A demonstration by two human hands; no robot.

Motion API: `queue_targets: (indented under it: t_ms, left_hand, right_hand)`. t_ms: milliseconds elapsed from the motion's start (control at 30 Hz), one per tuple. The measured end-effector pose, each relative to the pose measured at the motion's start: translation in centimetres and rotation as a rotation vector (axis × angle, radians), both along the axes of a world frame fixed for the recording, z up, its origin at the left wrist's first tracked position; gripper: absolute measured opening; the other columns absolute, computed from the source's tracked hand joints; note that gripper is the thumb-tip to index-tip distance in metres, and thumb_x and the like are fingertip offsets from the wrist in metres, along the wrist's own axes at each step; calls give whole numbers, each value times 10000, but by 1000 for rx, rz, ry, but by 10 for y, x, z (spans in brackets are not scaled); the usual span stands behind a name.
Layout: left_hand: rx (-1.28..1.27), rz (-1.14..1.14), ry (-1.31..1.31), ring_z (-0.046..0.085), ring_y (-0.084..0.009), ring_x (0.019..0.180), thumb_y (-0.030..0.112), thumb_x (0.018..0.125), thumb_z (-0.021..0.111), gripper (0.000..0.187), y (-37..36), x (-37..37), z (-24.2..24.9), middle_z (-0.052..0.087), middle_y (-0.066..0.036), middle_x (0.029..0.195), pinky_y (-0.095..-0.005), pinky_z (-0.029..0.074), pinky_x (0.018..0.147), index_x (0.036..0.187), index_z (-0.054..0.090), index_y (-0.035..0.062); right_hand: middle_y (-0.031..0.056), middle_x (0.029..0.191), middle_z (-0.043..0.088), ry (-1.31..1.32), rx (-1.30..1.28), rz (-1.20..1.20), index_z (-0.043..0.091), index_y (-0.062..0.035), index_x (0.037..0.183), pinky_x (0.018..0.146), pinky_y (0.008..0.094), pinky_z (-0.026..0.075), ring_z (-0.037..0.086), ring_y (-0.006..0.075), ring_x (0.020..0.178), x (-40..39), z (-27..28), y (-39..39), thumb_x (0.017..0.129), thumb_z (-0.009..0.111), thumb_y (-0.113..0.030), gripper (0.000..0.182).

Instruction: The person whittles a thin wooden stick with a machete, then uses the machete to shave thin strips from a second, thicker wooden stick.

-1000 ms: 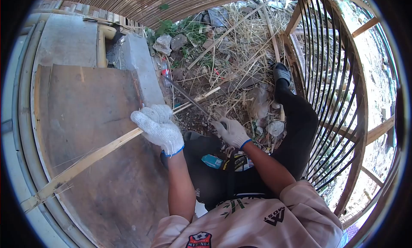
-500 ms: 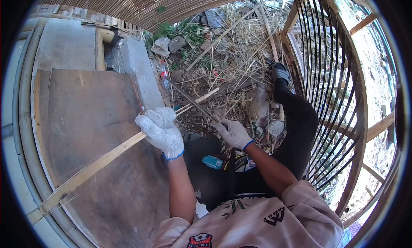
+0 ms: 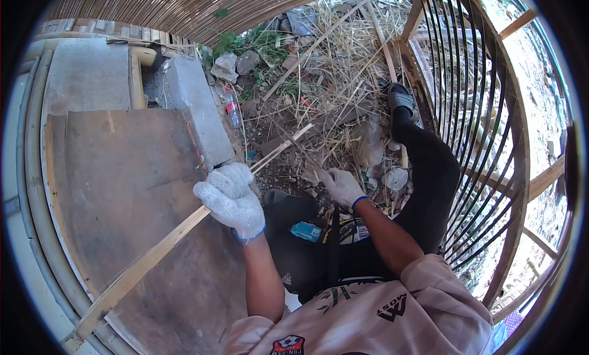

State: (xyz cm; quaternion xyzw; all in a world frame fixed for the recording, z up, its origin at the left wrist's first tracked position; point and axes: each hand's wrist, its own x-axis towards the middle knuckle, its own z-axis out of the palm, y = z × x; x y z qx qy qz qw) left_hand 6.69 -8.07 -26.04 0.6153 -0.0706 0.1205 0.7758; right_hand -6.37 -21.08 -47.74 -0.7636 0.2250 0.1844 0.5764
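My left hand (image 3: 230, 198), in a white knit glove, is closed around a long bamboo strip (image 3: 147, 257). The strip runs from the lower left up through my fist, and its far end (image 3: 282, 147) is split into two thin tongues. My right hand (image 3: 342, 188), gloved too, grips a long thin-bladed knife (image 3: 305, 154); its handle is hidden in the fingers. The blade points up and left and crosses the strip's split end in this view, showing as a thin, faint line.
A brown board (image 3: 129, 171) lies at my left beside a concrete block (image 3: 196, 109). A plastic bottle (image 3: 232, 109) is on the littered ground, among straw and stones. To the right stands a wooden frame with dark bars (image 3: 485, 128). My sandalled foot (image 3: 400, 100) rests near it.
The knife blade has turned and looks thinner, its broad side no longer facing me. My right hand has shifted slightly right. My left hand keeps its hold on the bamboo strip.
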Motion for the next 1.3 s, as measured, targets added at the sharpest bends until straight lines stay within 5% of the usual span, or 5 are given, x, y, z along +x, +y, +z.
queue_targets:
  t_ms: [133, 300, 433, 800, 1300]
  left_hand:
    - [-14, 49, 12, 211, -160, 555, 523, 1138, 360, 594, -6, 2, 2, 220, 25, 599, -361, 240, 573, 660, 269, 182]
    - [38, 30, 8, 228, -163, 558, 516, 1140, 358, 588, -11, -2, 4, 219, 21, 602, -368, 255, 578, 665, 273, 180]
    - [47, -6, 7, 240, -167, 562, 516, 1139, 363, 585, -14, -13, 2, 219, 21, 608, -368, 268, 586, 672, 268, 177]
    - [-52, 17, 74, 220, -165, 560, 502, 1144, 366, 593, 4, 7, 10, 209, 27, 604, -358, 238, 575, 655, 258, 184]
    - [-63, -8, 57, 167, -140, 524, 527, 1143, 324, 604, 8, 21, 12, 186, 41, 572, -342, 213, 553, 635, 268, 206]
  right_hand:
    - [284, 890, 721, -120, 35, 59, 719, 30, 1088, 840, 499, 536, 712, 460, 933, 14, 20, 6, 1033, 517, -555, 621]
    - [335, 1037, 722, 285, -7, 56, 709, 45, 1184, 959, 494, 528, 694, 464, 1077, 6, -46, -7, 1042, 413, -620, 742]
    - [336, 1155, 704, 278, -125, 60, 724, 41, 1190, 1022, 505, 502, 669, 473, 1137, 3, -53, -12, 1032, 387, -671, 803]
    - [315, 1116, 724, 263, -202, 116, 728, 51, 1142, 1013, 500, 514, 685, 449, 1135, 14, -66, -25, 1033, 411, -656, 783]
    - [280, 1072, 746, 378, -240, 123, 742, 27, 1137, 993, 494, 524, 708, 423, 1094, 7, -159, -44, 1019, 405, -694, 805]
